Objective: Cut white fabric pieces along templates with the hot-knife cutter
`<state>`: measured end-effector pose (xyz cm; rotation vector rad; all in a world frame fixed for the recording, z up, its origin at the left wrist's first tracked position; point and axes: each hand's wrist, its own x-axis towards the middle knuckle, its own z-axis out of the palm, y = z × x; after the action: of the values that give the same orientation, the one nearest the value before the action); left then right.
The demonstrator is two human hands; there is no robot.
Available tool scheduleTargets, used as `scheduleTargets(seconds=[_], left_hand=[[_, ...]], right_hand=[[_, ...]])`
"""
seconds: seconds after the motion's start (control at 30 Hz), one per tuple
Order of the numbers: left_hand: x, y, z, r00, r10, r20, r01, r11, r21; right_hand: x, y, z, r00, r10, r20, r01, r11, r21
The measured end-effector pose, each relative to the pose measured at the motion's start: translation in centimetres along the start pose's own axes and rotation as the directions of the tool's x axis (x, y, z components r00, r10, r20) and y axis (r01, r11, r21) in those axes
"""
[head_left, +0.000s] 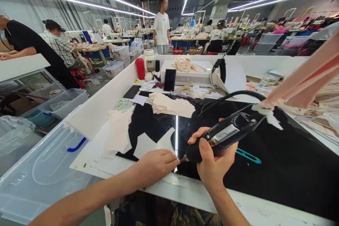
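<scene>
My right hand [215,162] is wrapped round a black corded hand tool [225,132] with a silver lever and a pointed metal tip. Its thumb lies along the near side of the body. A twisted pink cloth strip [299,77] is tied to the tool's rear end. At the front edge of the black work surface [265,137], my left hand [156,166] is closed, fingers together, at the lower end of a white cut piece [166,140]. The tool's tip meets the left fingertips, where contact details are too small to tell. Another white piece [144,144] lies behind this hand.
Stacked pale cut pieces [171,105] lie behind my hands, more pale pieces [119,130] to the left. A teal slim tool [249,156] lies right. Phones [169,79], a red container [140,69] and a white box [188,77] stand behind. Plastic bins [47,169] flank the left.
</scene>
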<state>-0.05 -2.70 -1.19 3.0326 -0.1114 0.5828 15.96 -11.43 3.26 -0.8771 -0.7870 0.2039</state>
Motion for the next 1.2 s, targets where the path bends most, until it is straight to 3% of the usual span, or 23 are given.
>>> scheduleTargets(seconds=[0.2, 0.63, 1.2], left_hand=[[-0.8, -0.8, 0.7, 0.996, 0.011, -0.088, -0.011, 1.0, 0.006], [-0.3, -0.4, -0.6, 0.998, 0.011, -0.062, -0.007, 0.998, 0.068], [-0.6, 0.1, -0.7, 0.998, -0.046, -0.05, 0.05, 0.996, 0.071]], right_hand=[[0.0, -0.1, 0.0, 1.0, 0.006, -0.014, -0.007, 0.999, -0.037], [-0.2, -0.1, -0.1, 1.0, 0.003, 0.0, -0.003, 1.0, -0.03], [-0.2, -0.3, 0.2, 0.998, 0.041, -0.04, -0.042, 0.999, -0.031]])
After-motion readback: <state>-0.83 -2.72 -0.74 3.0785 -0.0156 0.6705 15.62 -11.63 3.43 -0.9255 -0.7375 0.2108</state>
